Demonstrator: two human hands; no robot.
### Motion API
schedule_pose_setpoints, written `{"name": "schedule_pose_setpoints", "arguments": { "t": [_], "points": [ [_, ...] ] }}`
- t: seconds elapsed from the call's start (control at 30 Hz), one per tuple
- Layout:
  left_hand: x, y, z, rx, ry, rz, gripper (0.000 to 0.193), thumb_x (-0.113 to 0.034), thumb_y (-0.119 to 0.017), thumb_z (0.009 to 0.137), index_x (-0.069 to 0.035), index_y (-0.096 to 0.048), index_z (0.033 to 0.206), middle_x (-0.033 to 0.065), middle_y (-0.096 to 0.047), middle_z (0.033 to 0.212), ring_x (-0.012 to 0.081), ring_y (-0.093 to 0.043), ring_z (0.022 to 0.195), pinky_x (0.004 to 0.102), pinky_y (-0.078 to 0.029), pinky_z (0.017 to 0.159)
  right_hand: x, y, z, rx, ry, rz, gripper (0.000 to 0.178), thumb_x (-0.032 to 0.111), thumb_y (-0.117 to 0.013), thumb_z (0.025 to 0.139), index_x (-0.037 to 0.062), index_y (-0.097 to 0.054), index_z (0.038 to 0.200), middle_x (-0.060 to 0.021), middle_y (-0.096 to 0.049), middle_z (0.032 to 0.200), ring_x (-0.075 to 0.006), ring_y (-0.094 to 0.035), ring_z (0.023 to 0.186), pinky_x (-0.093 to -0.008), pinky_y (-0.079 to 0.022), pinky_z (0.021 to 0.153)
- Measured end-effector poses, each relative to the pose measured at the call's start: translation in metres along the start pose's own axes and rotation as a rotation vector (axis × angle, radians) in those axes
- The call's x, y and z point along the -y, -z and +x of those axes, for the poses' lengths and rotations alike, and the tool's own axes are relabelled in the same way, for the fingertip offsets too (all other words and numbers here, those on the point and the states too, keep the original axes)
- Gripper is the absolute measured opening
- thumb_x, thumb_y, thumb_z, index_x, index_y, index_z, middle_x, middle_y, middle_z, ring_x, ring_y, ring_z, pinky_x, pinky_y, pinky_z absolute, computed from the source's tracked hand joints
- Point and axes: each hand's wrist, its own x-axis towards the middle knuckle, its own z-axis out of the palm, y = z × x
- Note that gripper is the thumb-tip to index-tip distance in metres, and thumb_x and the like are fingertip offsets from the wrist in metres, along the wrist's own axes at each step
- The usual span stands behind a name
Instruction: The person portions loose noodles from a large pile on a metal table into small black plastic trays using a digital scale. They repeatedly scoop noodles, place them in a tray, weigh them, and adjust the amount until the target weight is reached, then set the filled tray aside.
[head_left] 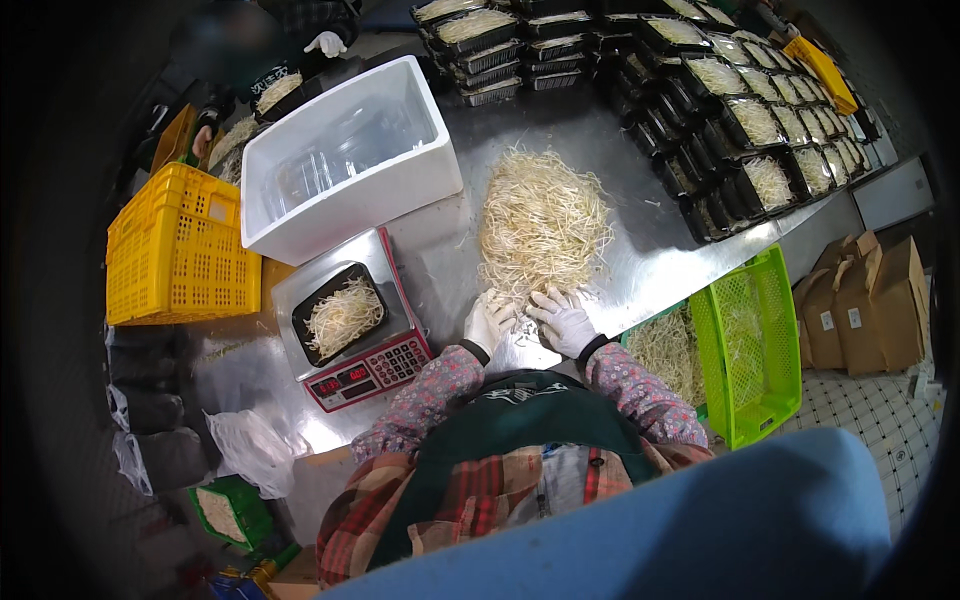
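Observation:
A loose heap of bean sprouts (545, 225) lies on the steel table in front of me. Both my hands wear white gloves and touch the near edge of this heap. My left hand (489, 322) rests at its near left side, fingers apart and tips among the sprouts. Beside it, my right hand (563, 322) has its fingers spread over the sprouts' near right edge. To the left, a red-framed digital scale (372, 372) with a lit display carries a black plastic tray (377, 325) part-filled with bean sprouts (344, 316).
A white foam box (350, 195) holding clear plastic lids stands behind the scale, next to a yellow crate (180, 250). Stacked sprout-filled trays (755, 122) line the far right. A green crate (745, 345) is at my right. Another person's gloved hand (325, 44) shows at far left.

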Motion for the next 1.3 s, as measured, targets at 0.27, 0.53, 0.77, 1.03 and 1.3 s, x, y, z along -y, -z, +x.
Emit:
{"name": "schedule_pose_setpoints", "arguments": {
  "t": [0.27,0.53,0.77,1.03,1.3],
  "points": [
    [-0.013,0.028,-0.014,-0.106,-0.169,0.199,0.058,-0.037,-0.036,0.105,-0.008,-0.025,0.154,0.0171,-0.038,0.153,0.0338,-0.048,0.132,0.0505,-0.041,0.103,-0.032,0.056,0.019,-0.388,-0.236,0.305,0.021,0.016,-0.067,0.086,0.0156,-0.074,0.105,-0.0092,-0.072,0.092,-0.0279,-0.068,0.084,-0.039,-0.055,0.077],
    [-0.024,0.025,-0.022,-0.148,-0.217,0.263,0.05,-0.032,-0.042,0.105,-0.008,-0.036,0.149,0.0144,-0.046,0.147,0.0284,-0.054,0.123,0.0433,-0.045,0.097,-0.036,0.06,0.16,-0.327,-0.301,-0.169,0.063,0.046,-0.078,0.074,0.0106,-0.062,0.125,-0.0081,-0.059,0.122,-0.027,-0.051,0.116,-0.0419,-0.04,0.098],
    [-0.035,0.026,-0.027,-0.145,-0.247,0.251,0.045,-0.028,-0.043,0.105,-0.008,-0.043,0.145,0.0115,-0.054,0.139,0.0226,-0.059,0.114,0.0382,-0.048,0.091,-0.06,0.028,0.197,-0.284,-0.233,-0.302,0.026,0.029,-0.074,0.077,0.0102,-0.068,0.095,-0.0095,-0.06,0.105,-0.0298,-0.056,0.105,-0.0437,-0.047,0.086],
    [-0.028,0.037,-0.021,-0.097,-0.246,0.219,0.046,-0.028,-0.044,0.105,-0.005,-0.044,0.144,0.0121,-0.057,0.135,0.0237,-0.06,0.114,0.0372,-0.05,0.089,-0.048,0.102,0.153,-0.442,-0.345,0.418,0.023,0.02,-0.073,0.087,0.0009,-0.066,0.097,-0.0078,-0.066,0.083,-0.0212,-0.062,0.075,-0.0325,-0.05,0.07],
    [-0.024,0.042,-0.009,-0.183,-0.257,0.212,0.046,-0.03,-0.047,0.103,-0.005,-0.045,0.143,0.0129,-0.057,0.136,0.0243,-0.06,0.113,0.0397,-0.049,0.09,-0.109,0.185,-0.057,-0.513,-0.64,0.77,0.013,0.01,-0.069,0.09,-0.0017,-0.066,0.096,0.0023,-0.063,0.083,-0.0043,-0.053,0.07,-0.0191,-0.041,0.062]
  ]
}}
